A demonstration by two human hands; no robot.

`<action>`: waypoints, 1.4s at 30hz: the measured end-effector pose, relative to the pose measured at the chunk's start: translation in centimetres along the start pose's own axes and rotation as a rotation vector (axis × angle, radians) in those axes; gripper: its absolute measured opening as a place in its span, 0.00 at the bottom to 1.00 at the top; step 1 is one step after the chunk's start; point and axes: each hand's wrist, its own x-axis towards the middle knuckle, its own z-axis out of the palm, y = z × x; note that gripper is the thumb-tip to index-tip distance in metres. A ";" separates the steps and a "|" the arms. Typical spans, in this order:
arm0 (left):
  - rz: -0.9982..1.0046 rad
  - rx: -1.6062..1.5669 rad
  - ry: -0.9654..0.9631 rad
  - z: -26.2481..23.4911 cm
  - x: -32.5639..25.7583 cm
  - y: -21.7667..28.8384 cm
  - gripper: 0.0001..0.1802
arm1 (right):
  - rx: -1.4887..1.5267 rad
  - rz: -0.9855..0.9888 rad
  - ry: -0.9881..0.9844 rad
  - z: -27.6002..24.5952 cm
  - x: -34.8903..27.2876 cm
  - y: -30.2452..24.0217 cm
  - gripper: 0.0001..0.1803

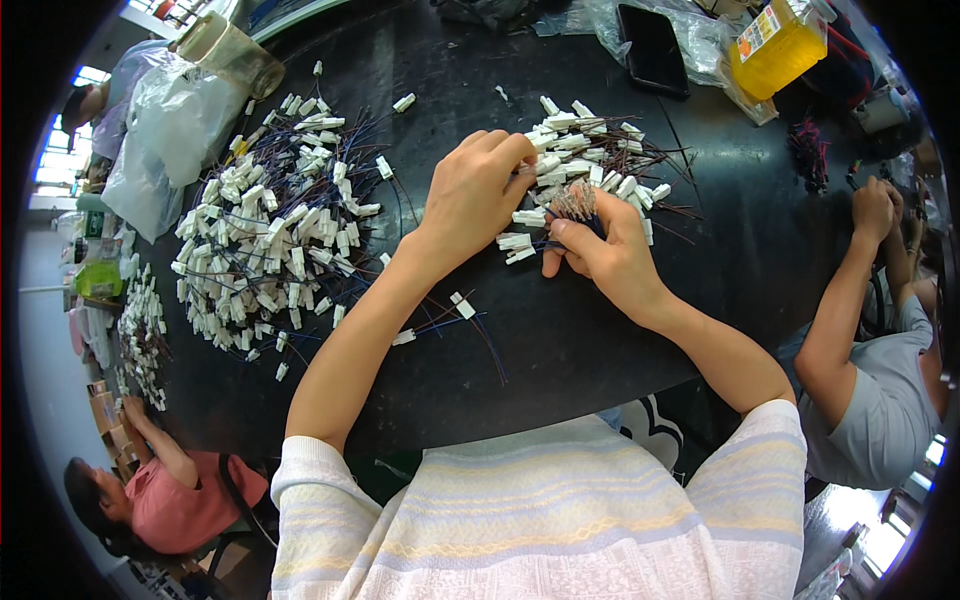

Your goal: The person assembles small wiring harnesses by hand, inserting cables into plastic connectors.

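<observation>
"Head view: where was the bundle of wires (pixel 577 203)?"

"Clamped in the fingers of my right hand (pixel 620 258), thumb across the blue strands, pale tips bunched together, at the near side of the smaller heap of white connectors (pixel 570 140)."

"And your left hand (pixel 472 185)?"

"Its fingers were curled at that heap's left edge; I couldn't tell whether they pinched anything."

"What lay farther out?"

"A larger heap of wired connectors (pixel 270 230) spread over the black worktop (pixel 420 400) to my left, and a loose connector (pixel 463 305) with trailing wires lay nearer me. Beyond the smaller heap were a black phone (pixel 652 50) and a bottle of yellow liquid (pixel 780 50)."

"Anyone near?"

"Someone in pink (pixel 190 505) at my left, someone in grey (pixel 880 400) at my right."
</observation>
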 end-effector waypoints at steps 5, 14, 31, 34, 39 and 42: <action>-0.209 -0.124 0.016 -1.0 -1.5 -0.2 0.06 | -0.043 0.028 0.054 -0.4 0.3 0.1 0.05; -0.052 -0.029 0.090 -1.2 -3.7 -0.4 0.06 | -0.157 -0.073 0.043 0.3 0.5 0.3 0.04; -0.588 -0.897 -0.079 -3.5 -4.9 1.5 0.07 | -0.194 -0.121 0.052 0.4 0.2 0.5 0.05; -0.534 -0.806 -0.079 -3.6 -4.9 1.9 0.07 | -0.199 -0.130 0.049 0.2 0.2 0.6 0.06; -0.413 -0.607 -0.043 -3.2 -5.4 2.2 0.07 | -0.136 -0.057 0.058 0.0 0.3 0.2 0.05; -0.361 -0.578 -0.032 -3.0 -5.3 2.2 0.08 | -0.093 -0.057 0.059 0.0 0.2 0.4 0.04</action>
